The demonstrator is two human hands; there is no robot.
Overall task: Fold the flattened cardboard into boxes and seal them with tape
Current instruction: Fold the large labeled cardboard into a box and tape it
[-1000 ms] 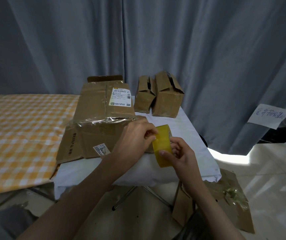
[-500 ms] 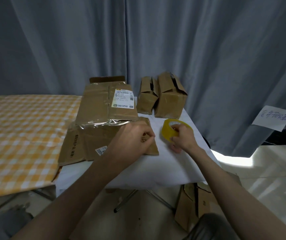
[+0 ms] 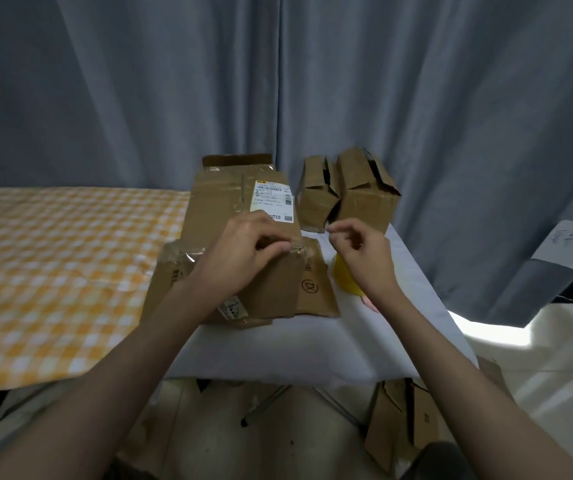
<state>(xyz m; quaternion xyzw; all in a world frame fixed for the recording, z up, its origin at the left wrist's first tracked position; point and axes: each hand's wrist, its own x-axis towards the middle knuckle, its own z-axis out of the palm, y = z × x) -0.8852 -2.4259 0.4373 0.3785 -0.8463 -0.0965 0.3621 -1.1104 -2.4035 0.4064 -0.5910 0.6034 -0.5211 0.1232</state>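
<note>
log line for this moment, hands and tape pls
left hand: grips top flattened cardboard at its edge | right hand: fingers curled, above tape roll, grip unclear | tape roll: on white table

Makeshift packing room: grey curtain (image 3: pixel 416 98) backdrop, folding table (image 3: pixel 313 341), checkered cloth (image 3: pixel 53 271).

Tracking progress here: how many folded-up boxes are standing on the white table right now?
2. One smaller box and one larger box stand side by side at the white table's far edge, right of the flattened cardboard. Others may be hidden.
</note>
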